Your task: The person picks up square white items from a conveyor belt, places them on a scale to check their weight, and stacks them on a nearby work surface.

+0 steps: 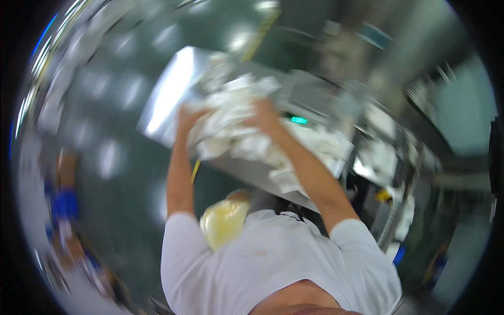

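Note:
Both my arms reach forward over a metal-topped table (247,168) to a heap of white crumpled pieces (231,121), which look like soft cloth or film; blur hides their exact kind. My left hand (190,117) presses in on the heap's left side. On its right side, my right hand (261,113) has its fingers sunk among the pieces. Fingertips of both hands are partly covered, and the hands seem to clasp the heap between them. Right of the heap, a device with a lit green display (298,120) stands close to my right forearm.
A shiny metal sheet or tray (170,89) lies beyond my left hand. More white pieces (331,146) lie right of my forearm. A yellowish plastic bag (224,223) is by my left side. Machinery (378,157) stands to the right; green floor (115,157) extends left.

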`<control>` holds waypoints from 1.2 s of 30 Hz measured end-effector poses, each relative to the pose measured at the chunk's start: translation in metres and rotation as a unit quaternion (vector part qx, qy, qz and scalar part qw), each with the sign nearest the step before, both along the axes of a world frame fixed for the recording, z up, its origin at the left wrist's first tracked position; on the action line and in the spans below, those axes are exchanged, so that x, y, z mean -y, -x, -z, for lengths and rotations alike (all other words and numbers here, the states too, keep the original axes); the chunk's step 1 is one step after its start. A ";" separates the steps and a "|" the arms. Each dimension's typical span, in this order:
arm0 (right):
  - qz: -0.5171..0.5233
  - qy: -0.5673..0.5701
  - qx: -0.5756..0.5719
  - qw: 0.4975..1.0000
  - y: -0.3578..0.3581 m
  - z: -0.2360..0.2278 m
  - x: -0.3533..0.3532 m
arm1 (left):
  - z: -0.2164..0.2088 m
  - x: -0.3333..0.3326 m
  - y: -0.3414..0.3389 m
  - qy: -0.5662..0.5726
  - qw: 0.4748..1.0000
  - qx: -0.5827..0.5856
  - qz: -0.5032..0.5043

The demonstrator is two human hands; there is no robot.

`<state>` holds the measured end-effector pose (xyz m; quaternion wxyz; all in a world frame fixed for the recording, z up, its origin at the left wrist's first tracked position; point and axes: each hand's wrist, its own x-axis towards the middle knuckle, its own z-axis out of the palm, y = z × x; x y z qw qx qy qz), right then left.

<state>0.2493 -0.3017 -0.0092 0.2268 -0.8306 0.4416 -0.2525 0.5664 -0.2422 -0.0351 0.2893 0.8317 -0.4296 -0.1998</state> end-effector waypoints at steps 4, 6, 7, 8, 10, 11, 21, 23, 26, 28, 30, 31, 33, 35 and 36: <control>0.040 -0.014 0.000 0.999 -0.048 0.015 -0.032 | 0.078 -0.028 -0.062 -0.005 0.989 0.144 -0.044; 0.055 0.111 0.117 0.985 0.004 -0.025 -0.044 | 0.055 -0.035 -0.063 -0.028 0.926 0.370 -0.075; 0.051 0.090 0.129 0.986 0.040 -0.063 -0.052 | 0.030 -0.052 -0.069 -0.057 0.917 0.389 -0.071; 0.021 0.072 0.144 0.987 0.070 -0.096 -0.069 | 0.005 -0.069 -0.059 -0.057 0.878 0.452 -0.147; 0.107 0.121 0.312 0.936 0.173 -0.102 -0.102 | -0.076 -0.055 -0.007 -0.164 0.906 0.377 -0.103; 0.221 0.235 0.282 0.904 0.227 -0.089 -0.121 | -0.104 -0.048 0.018 -0.076 0.900 0.428 -0.039; 0.856 -0.229 -0.152 0.438 0.615 0.076 -0.519 | -0.148 0.021 0.473 0.181 0.846 0.052 0.498; 0.881 -0.207 -0.203 0.375 0.626 0.112 -0.531 | -0.128 0.003 0.595 0.128 0.756 0.091 0.636; 0.875 -0.247 0.018 0.417 0.655 0.133 -0.574 | -0.092 -0.043 0.734 0.167 0.622 -0.019 0.765; 0.855 -0.203 0.230 0.419 0.645 0.103 -0.561 | -0.076 -0.059 0.785 0.169 0.596 -0.023 0.785; 0.806 -0.157 0.399 0.408 0.640 0.064 -0.551 | -0.058 -0.063 0.817 0.180 0.576 -0.016 0.797; 0.775 -0.136 0.469 0.400 0.636 0.054 -0.545 | -0.050 -0.064 0.829 0.168 0.579 -0.029 0.797; 0.705 -0.095 0.592 0.378 0.637 0.070 -0.533 | -0.043 -0.067 0.851 0.147 0.577 -0.028 0.803; 0.754 -0.088 0.512 0.402 0.636 0.074 -0.506 | -0.033 -0.063 0.864 0.182 0.547 -0.020 0.817; 0.774 -0.080 0.470 0.415 0.636 0.075 -0.493 | -0.035 -0.066 0.872 0.173 0.535 0.013 0.827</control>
